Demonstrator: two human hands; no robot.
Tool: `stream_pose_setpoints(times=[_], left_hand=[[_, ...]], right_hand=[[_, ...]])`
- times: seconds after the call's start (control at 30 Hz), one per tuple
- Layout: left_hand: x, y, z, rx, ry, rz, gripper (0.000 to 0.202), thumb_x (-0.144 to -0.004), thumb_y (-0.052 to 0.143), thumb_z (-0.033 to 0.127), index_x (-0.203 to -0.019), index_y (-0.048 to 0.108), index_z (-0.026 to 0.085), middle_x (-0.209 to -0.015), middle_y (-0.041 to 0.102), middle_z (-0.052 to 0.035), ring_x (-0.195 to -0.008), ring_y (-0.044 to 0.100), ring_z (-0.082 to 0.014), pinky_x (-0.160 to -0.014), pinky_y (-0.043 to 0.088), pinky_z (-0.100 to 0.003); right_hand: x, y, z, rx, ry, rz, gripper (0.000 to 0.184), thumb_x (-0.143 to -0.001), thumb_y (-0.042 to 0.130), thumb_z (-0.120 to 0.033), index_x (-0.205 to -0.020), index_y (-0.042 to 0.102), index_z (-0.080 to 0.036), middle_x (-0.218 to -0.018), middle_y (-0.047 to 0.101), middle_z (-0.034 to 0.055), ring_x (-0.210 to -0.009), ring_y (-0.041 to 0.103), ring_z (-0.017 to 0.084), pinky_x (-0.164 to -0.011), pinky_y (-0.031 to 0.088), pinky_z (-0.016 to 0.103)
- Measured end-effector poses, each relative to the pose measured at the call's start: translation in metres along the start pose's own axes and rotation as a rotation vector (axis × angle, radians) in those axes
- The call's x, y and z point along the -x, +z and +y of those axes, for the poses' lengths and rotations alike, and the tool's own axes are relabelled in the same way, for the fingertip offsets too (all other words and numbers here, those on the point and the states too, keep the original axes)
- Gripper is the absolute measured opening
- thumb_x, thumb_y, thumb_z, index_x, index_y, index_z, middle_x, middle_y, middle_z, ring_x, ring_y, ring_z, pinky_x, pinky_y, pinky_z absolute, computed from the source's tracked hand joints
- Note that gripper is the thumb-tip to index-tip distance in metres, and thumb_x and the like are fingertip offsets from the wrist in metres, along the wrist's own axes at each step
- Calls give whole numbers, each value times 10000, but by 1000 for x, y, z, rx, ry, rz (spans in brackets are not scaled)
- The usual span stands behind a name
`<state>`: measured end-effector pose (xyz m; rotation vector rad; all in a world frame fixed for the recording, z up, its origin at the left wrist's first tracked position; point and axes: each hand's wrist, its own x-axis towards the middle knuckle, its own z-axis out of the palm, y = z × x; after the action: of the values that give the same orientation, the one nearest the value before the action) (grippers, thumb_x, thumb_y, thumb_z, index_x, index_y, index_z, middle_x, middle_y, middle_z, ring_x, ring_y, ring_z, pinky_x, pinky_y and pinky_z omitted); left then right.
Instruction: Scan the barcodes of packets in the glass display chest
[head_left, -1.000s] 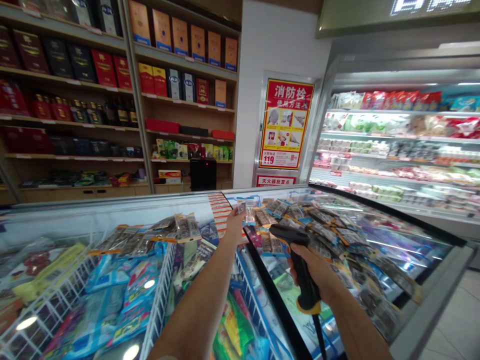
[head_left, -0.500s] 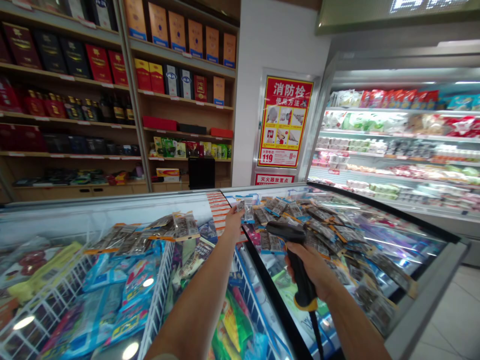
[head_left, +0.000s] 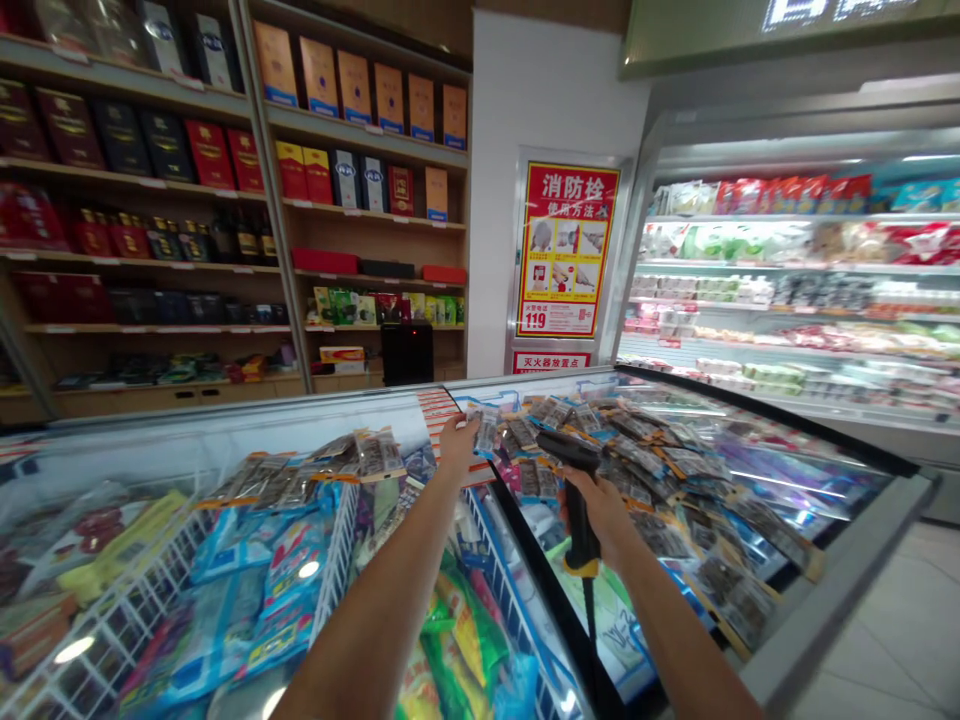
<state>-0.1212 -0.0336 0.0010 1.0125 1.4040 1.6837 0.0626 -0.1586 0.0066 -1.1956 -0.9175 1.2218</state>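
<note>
My left hand (head_left: 458, 440) is stretched forward over the freezer, its fingers closed on the edge of a small clear snack packet (head_left: 487, 430) with a blue border. In my right hand (head_left: 600, 500) is a black and yellow barcode scanner (head_left: 576, 490), gripped by its handle, with its head pointing left towards the packet. A cable hangs down from the handle. Beneath and to the right of the scanner, many similar packets (head_left: 637, 455) with dark contents lie heaped on the glass lid. More such packets (head_left: 375, 452) rest left of my left hand, on top of the baskets.
White wire baskets (head_left: 330, 570) in the freezer hold blue bags (head_left: 225, 610) and green corn packs (head_left: 465, 640). The freezer's black lid frame (head_left: 536, 570) runs between my arms. Behind stand shelves of boxes (head_left: 360, 180), a red fire-hydrant poster (head_left: 568, 250) and a lit refrigerated display (head_left: 787, 290).
The scanner in my right hand has shifted slightly left and stands more upright. The packet in my left hand has tilted and sits slightly lower. The view has shifted a little.
</note>
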Motion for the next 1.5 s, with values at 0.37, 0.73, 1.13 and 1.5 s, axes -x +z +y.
stream_pose_setpoints(times=[0.37,0.73,1.13,1.5], left_hand=[[12,-93,24,-995,160,125,427,-850,416,358,-1234,490,188,-1016,675,-137,-1002,605,-279,-853,390,-390],[5,-134,18,-1127,439,312,321,-783,508,219,-1084,593,151,-1085,592,-165,-1062,506,-366,-872,340,-498],[59,35,10,-754,501,-170,248,-740,555,242,-971,624,187,-1056,615,-144,-1061,506,-316,-947,285,-460],[51,94,-19,-343,105,-410,218,-493,741,121,-558,550,203,-620,622,-54,-942,580,-348,-866,363,-448]], right_hand=[[7,-23,-21,-75,27,101,183,-711,626,-309,-609,550,-179,-453,575,-4,-349,490,117,-311,396,221],[8,-50,-37,-162,11,202,130,-752,587,-273,-659,554,-188,-446,561,-14,-347,491,120,-321,392,232],[4,-55,-26,-159,-34,235,137,-748,582,-287,-678,548,-175,-445,568,-15,-345,487,115,-327,398,227],[-3,-53,-7,-171,-62,264,224,-702,620,-371,-631,572,-164,-453,560,-14,-358,494,111,-311,387,215]])
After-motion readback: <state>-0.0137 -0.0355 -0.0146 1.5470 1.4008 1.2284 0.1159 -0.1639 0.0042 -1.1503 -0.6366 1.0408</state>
